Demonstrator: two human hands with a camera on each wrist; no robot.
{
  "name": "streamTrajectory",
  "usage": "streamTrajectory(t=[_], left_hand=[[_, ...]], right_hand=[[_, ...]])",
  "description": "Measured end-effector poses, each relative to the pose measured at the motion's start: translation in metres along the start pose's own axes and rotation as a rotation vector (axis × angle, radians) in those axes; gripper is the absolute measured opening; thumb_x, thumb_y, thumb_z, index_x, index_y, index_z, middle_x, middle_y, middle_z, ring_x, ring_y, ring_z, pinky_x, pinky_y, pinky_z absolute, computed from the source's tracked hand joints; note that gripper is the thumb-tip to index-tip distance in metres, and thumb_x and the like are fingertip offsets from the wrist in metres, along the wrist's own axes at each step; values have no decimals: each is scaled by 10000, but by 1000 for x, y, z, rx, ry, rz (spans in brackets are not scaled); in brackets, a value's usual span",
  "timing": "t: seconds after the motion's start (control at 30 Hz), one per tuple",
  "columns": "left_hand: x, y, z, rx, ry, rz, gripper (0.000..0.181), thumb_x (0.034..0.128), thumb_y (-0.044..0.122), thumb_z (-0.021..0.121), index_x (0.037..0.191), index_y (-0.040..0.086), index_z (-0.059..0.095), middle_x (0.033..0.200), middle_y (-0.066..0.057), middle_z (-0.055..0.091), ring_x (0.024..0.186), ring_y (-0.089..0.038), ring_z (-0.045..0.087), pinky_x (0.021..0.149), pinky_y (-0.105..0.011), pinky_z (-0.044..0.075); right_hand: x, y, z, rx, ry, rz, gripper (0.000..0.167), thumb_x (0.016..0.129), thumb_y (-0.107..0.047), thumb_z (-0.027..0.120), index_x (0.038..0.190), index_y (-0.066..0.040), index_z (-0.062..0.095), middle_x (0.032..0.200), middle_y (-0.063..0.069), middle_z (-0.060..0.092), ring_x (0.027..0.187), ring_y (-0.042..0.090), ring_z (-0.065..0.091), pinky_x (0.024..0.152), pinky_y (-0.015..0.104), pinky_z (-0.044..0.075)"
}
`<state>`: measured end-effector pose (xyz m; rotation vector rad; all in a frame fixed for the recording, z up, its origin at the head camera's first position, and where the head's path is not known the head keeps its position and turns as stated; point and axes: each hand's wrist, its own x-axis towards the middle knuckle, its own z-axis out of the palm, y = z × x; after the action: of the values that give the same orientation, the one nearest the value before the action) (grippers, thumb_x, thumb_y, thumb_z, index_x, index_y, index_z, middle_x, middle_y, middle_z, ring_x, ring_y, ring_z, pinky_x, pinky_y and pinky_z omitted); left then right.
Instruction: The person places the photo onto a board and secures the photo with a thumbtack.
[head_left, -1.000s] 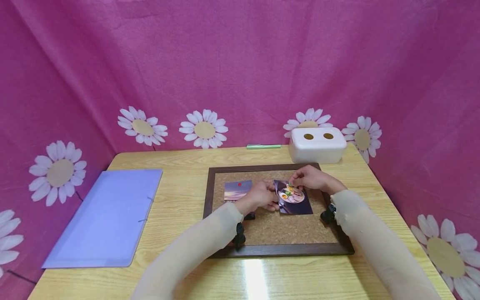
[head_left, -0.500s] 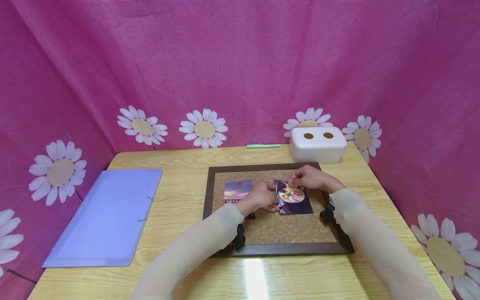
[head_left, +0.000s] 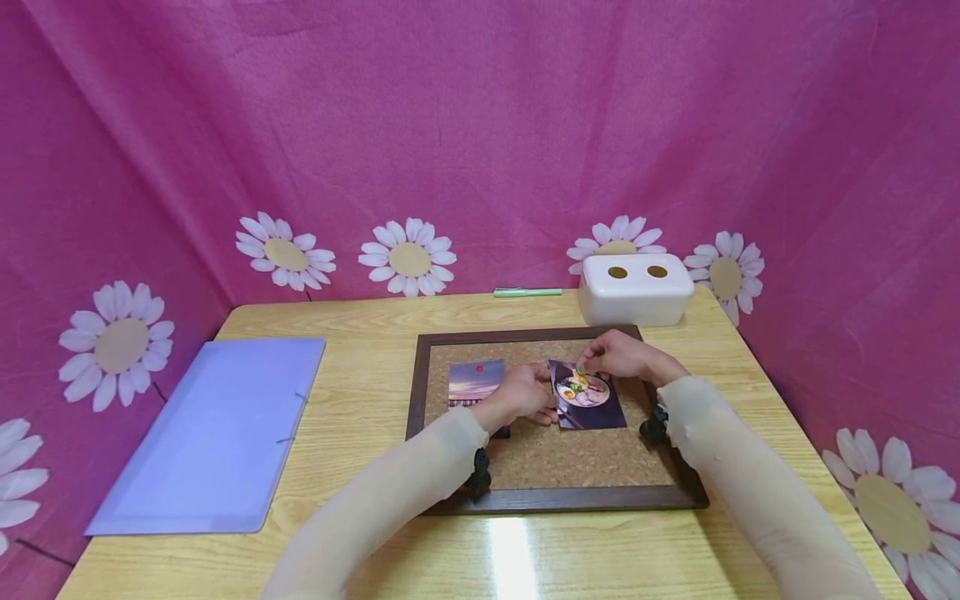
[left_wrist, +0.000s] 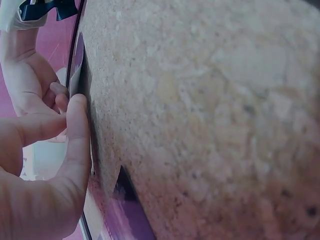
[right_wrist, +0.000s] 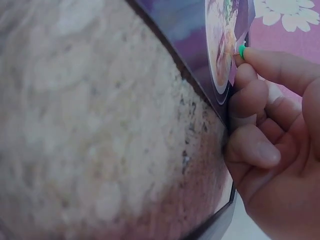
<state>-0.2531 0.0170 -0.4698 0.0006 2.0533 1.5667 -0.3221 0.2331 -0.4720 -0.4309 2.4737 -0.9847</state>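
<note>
My right hand (head_left: 621, 353) pinches a green push pin (right_wrist: 242, 51) between thumb and finger at the upper part of a photo of a ramen bowl (head_left: 594, 414). Its other fingers curl beside the photo's edge. At the photo's left edge is my left hand (head_left: 525, 392), with thumb and index finger pinching that edge in the left wrist view. Both hands are over a cork board (head_left: 570, 467) with a dark wooden frame. A sunset photo (head_left: 472, 386) lies left of my left hand, partly covered by it, with a red push pin (head_left: 479, 368) at its top.
A lavender folder (head_left: 213, 433) lies on the left of the wooden table (head_left: 360, 375). Behind the board are a green pen (head_left: 527, 292) and a white box (head_left: 637, 296) with two round holes. Pink flowered curtains (head_left: 480, 150) surround the table.
</note>
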Motion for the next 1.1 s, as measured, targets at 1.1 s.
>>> streamTrajectory(t=[1.1], left_hand=[[-4, 1, -2, 92, -14, 34, 660, 904, -65, 621, 1499, 40, 354, 721, -96, 645, 571, -144, 632, 577, -274, 584]], right_hand=[[2, -1, 2, 129, 37, 95, 123, 920, -110, 684, 947, 3, 722, 748, -36, 669, 631, 110, 621, 596, 247, 470]])
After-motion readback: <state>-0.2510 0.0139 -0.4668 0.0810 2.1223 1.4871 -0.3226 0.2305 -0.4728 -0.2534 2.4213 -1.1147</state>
